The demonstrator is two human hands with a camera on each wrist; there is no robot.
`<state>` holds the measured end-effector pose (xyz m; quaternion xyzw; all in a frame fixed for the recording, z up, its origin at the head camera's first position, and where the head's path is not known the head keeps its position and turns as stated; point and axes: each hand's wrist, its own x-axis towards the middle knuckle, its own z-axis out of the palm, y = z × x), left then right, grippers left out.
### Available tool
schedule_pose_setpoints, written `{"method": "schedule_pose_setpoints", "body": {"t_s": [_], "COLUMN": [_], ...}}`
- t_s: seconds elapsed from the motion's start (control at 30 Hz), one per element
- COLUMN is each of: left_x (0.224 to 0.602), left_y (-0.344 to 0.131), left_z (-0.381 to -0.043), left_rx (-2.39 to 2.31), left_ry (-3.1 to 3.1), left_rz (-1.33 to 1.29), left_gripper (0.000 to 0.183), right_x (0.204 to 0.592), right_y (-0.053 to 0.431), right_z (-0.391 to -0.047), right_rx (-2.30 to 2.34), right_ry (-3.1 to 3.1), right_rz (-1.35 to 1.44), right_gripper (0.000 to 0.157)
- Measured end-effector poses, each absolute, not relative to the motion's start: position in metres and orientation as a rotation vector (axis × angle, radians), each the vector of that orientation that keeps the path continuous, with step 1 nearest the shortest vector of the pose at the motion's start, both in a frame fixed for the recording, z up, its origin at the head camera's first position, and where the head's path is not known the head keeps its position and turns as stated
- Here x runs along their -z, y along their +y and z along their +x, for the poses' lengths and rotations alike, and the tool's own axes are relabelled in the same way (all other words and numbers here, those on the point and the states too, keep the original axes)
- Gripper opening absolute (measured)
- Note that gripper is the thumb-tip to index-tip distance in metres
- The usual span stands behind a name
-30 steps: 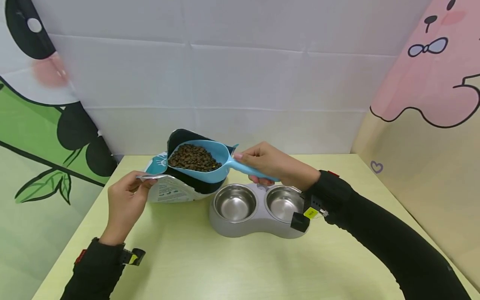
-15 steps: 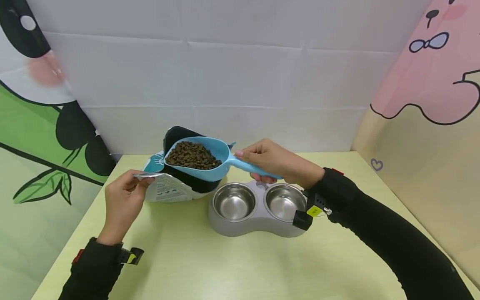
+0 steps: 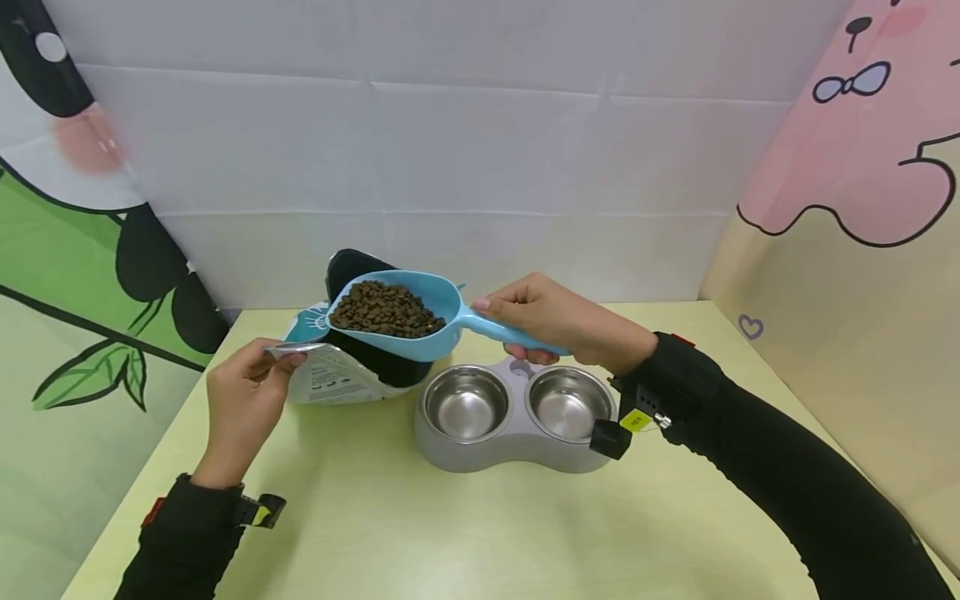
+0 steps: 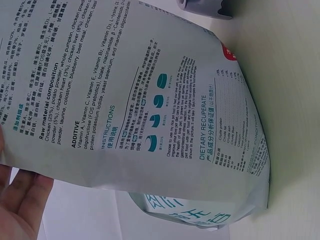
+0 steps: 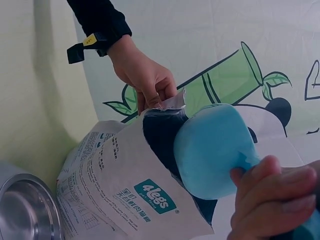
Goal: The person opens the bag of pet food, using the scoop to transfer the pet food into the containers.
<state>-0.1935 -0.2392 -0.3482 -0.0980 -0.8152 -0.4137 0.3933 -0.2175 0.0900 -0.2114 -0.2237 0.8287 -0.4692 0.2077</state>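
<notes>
My right hand [image 3: 543, 317] grips the handle of a light blue scoop [image 3: 438, 333], thumb along its top. Brown kibble [image 3: 386, 310] fills the scoop, which sits over the mouth of a pet food bag [image 3: 333, 379]. The bag is white and teal outside, dark inside, and its mouth gapes. My left hand [image 3: 247, 400] pinches the bag's rim at its left corner. In the right wrist view the scoop's underside [image 5: 215, 150] overlaps the dark opening, and the bag's printed side [image 5: 115, 185] faces the camera. Printed text covers the bag [image 4: 125, 100] in the left wrist view.
A grey double feeder [image 3: 510, 450] holding two steel bowls stands on the pale yellow table [image 3: 450, 533], right of the bag and below the scoop handle. A white wall sheet [image 3: 480, 158] rises behind, with cartoon prints at both sides.
The scoop of kibble has risen slightly relative to the bag's mouth. My left hand keeps its pinch on the bag's rim, and the feeder stays in place.
</notes>
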Motion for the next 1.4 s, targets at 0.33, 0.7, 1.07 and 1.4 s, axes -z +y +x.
{"method": "schedule_pose_setpoints", "body": {"t_s": [0.33, 0.7, 1.07, 1.4], "left_x": [0.347, 0.345, 0.347, 0.346], "left_y": [-0.242, -0.244, -0.244, -0.243], "left_z": [-0.196, -0.195, -0.193, -0.193], "left_rx": [1.040, 1.030, 1.046, 1.038], "left_ry": [-2.080, -2.083, -2.098, -2.101], "left_rz": [-0.243, -0.234, -0.196, -0.189], "left_gripper": [0.010, 0.009, 0.009, 0.010], "right_x": [0.208, 0.205, 0.204, 0.201], "right_y": [0.096, 0.104, 0.114, 0.127], "right_z": [-0.218, -0.219, -0.216, -0.215], "right_rx": [1.302, 1.327, 1.360, 1.358], "right_ry": [2.325, 2.322, 2.308, 2.351], "right_rz": [-0.618, -0.613, -0.650, -0.604], "right_gripper": [0.025, 0.028, 0.031, 0.031]}}
